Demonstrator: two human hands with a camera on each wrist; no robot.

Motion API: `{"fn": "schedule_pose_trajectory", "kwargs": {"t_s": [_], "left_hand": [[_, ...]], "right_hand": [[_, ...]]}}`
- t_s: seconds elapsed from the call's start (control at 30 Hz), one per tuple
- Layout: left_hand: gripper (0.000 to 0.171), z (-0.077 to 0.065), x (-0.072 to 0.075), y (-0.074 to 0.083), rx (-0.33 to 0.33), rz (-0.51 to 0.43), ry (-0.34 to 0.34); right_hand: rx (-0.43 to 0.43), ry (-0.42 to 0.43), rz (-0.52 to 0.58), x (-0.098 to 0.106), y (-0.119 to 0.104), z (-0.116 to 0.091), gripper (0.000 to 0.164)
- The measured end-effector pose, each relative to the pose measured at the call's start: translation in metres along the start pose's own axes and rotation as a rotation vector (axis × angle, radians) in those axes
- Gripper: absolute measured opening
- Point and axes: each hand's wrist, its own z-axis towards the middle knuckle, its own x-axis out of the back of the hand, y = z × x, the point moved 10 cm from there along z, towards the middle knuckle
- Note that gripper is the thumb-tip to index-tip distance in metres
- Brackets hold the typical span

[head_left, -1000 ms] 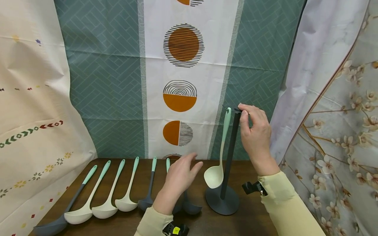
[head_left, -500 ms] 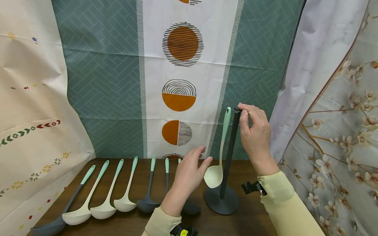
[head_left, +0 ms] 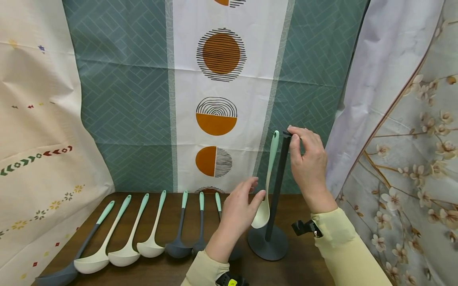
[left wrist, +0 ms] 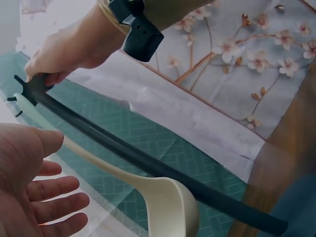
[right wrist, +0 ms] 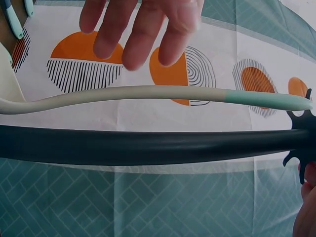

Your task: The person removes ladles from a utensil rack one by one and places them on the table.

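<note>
A cream ladle (head_left: 264,216) with a mint handle hangs by its end hole from a hook of a dark utensil stand (head_left: 280,178). Thumb and fingers of my right hand (head_left: 309,159) hold the stand's top, among the hooks (right wrist: 302,123) shown in the right wrist view. My left hand (head_left: 237,208) is just left of the hanging ladle, its fingers relaxed and apart, overlapping part of the bowl in the head view. The left wrist view shows that hand (left wrist: 34,177) beside the ladle's handle, with nothing in its grasp.
Along the brown table (head_left: 300,262), several ladles lie in a row on the left: cream ones (head_left: 125,254) and dark grey ones (head_left: 177,248), all mint-handled. My left forearm partly hides the rightmost. Patterned cloth (head_left: 222,87) hangs behind, with floral cloth (head_left: 404,198) at the right.
My left hand has moved right, over the lying ladles, to beside the hanging ladle, and now overlaps its bowl. The right hand has stayed at the stand's top.
</note>
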Motion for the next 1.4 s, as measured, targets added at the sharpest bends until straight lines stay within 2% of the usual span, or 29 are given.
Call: {"fn": "schedule_pose_trajectory", "kwargs": {"t_s": [0.3, 0.57, 1.07, 1.4], "left_hand": [[0.047, 0.004, -0.015, -0.004, 0.019, 0.010, -0.014], [0.045, 0.006, -0.024, -0.005, -0.005, 0.024, -0.015], [0.045, 0.008, -0.035, -0.011, 0.023, 0.014, -0.056], [0.039, 0.007, -0.036, -0.008, -0.018, 0.002, -0.046]], "right_hand": [[0.003, -0.008, -0.002, 0.000, 0.000, 0.000, 0.034], [0.003, -0.004, 0.001, 0.000, -0.001, 0.000, 0.034], [0.001, -0.012, 0.004, -0.001, 0.001, -0.001, 0.034], [0.002, -0.015, 0.005, 0.000, 0.000, -0.001, 0.034]]}}
